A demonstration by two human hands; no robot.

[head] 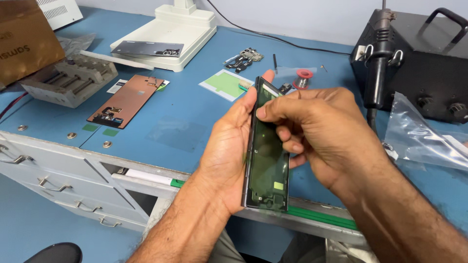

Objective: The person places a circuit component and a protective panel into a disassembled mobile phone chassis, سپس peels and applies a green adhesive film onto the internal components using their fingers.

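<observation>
Our right hand [317,131] hides much of the phone frame [267,160] at frame center; fingertips pinched on its upper edge. Left hand [229,146] wraps it from behind, upright, above the bench [185,117].

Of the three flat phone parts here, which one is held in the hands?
The dark frame, gripped upright by the left hand and the right hand. The copper-coloured panel and the grey back cover lie untouched.

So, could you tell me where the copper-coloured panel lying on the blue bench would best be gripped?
Probably by its two long edges near the middle, coming down from above. The copper-coloured panel lies flat on the blue bench, thin and long, with small parts and a flex at its near end, best left untouched. Both long sides look free of clutter.
</observation>
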